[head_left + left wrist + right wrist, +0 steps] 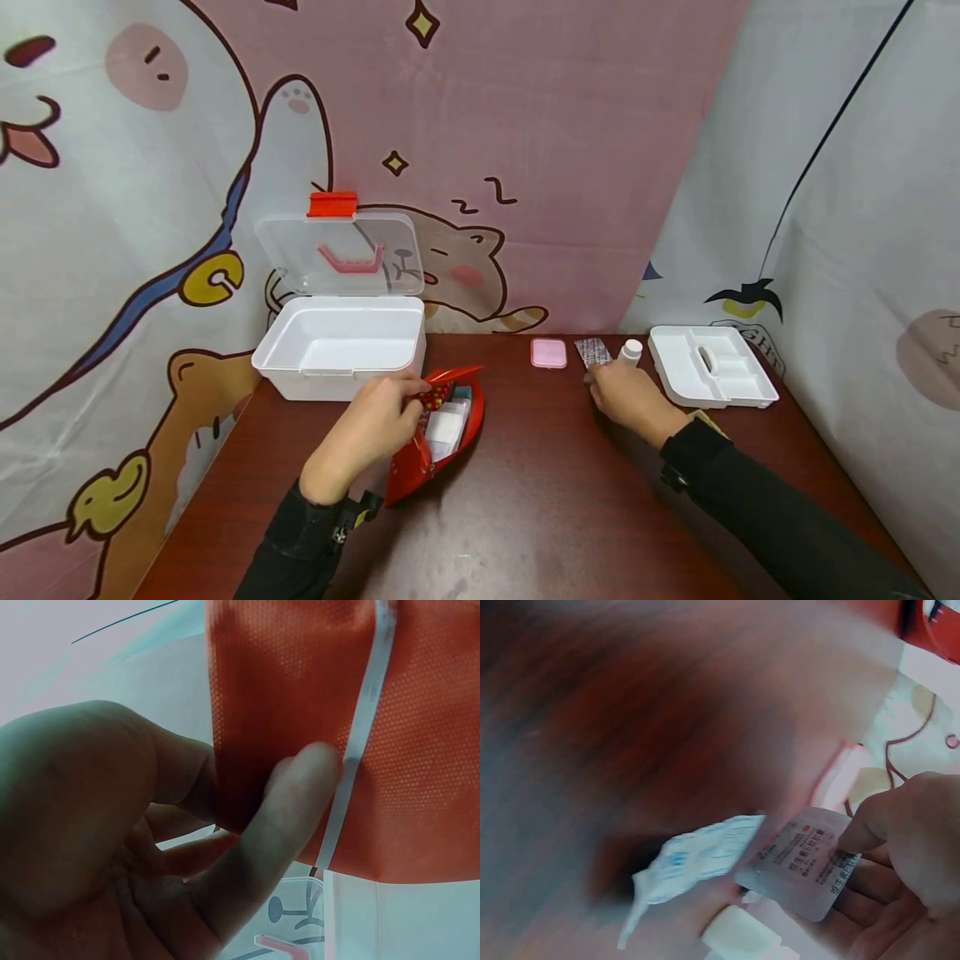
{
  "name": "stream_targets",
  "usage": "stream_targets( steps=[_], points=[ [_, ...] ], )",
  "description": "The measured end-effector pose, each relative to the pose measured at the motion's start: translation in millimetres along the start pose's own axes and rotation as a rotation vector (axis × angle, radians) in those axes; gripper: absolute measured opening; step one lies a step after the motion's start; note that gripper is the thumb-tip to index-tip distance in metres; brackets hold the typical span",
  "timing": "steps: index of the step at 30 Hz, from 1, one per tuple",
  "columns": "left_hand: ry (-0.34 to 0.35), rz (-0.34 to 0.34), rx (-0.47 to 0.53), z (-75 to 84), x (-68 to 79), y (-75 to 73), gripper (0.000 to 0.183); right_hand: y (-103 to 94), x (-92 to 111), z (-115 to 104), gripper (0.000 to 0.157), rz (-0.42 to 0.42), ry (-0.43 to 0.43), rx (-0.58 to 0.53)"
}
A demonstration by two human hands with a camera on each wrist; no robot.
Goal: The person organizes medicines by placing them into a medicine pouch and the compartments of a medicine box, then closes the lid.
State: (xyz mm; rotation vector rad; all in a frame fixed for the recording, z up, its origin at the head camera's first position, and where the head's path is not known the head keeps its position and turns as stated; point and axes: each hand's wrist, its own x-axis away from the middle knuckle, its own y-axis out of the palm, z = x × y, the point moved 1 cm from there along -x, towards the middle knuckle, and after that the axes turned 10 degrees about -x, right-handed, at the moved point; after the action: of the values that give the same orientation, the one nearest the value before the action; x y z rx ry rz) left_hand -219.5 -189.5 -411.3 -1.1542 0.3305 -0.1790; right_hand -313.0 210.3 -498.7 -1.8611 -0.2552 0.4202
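- Two bare hands work over a dark reddish-brown table (525, 483), with black sleeves (296, 542) at both wrists.
- Left hand (371, 417): thumb and fingers pinch the upper edge of a red pouch (408, 475); the left wrist view shows the red fabric between them, with a pale strip running along it.
- The pouch lies on the table, its mouth open, just in front of the white box; inside are a white packet (447, 429) and, beside the fingertips, a dotted red-and-yellow item (435, 398).
- Right hand (626, 400): thumb and fingers pinch a silver blister pack (799, 862), the thumb lying over its printed face. The pack is at the back of the table, between the pink case and the bottle.
- A white strip with blue print (697, 859) lies next to the pack; whether the two touch cannot be told.
- White bottle (631, 350): upright, just beyond the right hand.
- Pink case (548, 352): flat near the table's back edge, left of the pack.
- White tray (738, 358): compartmented, right of the bottle.
- White box (322, 385): at the back left, its clear lid (288, 242) raised and bearing an orange-red latch (332, 204).
- Backdrop (570, 167): cartoon-printed cloth behind the table.
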Motion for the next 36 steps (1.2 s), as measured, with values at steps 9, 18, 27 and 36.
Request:
stream_targets(
  steps=[9, 18, 27, 36],
  points=[
    [-0.025, -0.015, 0.001, 0.6, 0.0, -1.2, 0.032, -19.7, -4, -24, 0.028, 0.160, 0.009, -0.167],
    [-0.011, -0.005, 0.005, 0.3, -0.1, -0.5, 0.032, -30.1, -1, -67, 0.025, 0.196, -0.062, -0.305],
    [-0.019, -0.021, 0.006, -0.4, 0.0, -0.1, 0.033, -33.5, 1, -112, 0.020, 0.177, -0.244, -0.399],
    [-0.013, -0.017, -0.009, -0.2, -0.9, -1.1, 0.035, -33.0, -2, -141, 0.024, 0.187, -0.422, -0.440]
  ],
)
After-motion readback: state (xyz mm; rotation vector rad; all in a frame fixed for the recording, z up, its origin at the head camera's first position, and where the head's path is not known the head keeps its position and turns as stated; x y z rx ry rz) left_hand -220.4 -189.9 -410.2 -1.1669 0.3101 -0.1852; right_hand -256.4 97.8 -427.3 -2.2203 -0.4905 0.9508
